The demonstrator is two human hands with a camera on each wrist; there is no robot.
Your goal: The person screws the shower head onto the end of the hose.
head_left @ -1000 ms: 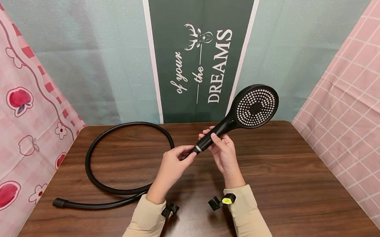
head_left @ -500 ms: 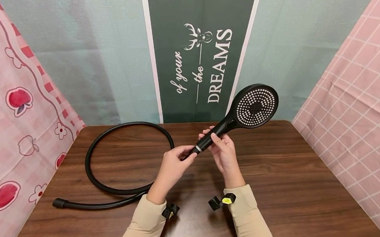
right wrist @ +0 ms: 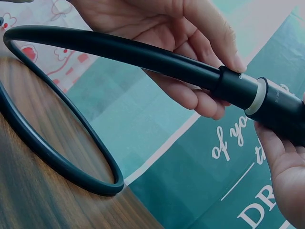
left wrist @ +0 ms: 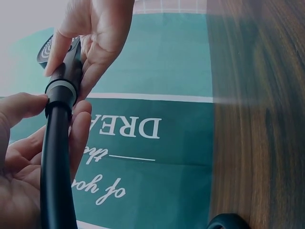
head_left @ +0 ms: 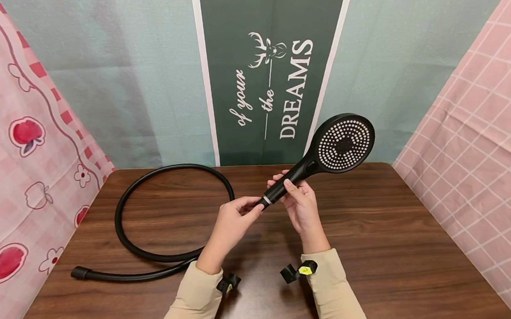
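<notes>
A black shower head [head_left: 344,143] with a round face of pale nozzles is held up at a tilt above the table. My right hand [head_left: 301,206] grips its handle [head_left: 288,183], thumb across the near side. My left hand [head_left: 235,221] pinches the end fitting [right wrist: 233,86] of a black shower hose [head_left: 124,235] between thumb and fingers. That fitting meets the handle's lower end, where a pale ring [right wrist: 257,98] shows at the joint. Behind the hand the hose loops over the table, and its other end fitting [head_left: 80,273] lies at the left.
The wood-grain table [head_left: 381,270] ends at a teal and dark green cloth backdrop [head_left: 164,86] with white lettering. Pink cloths hang at both sides. A small black camera mount sits on each wrist.
Barely any change: the left fingers shift slightly at the hose fitting. Shower head, right hand and hose loop stay in place.
</notes>
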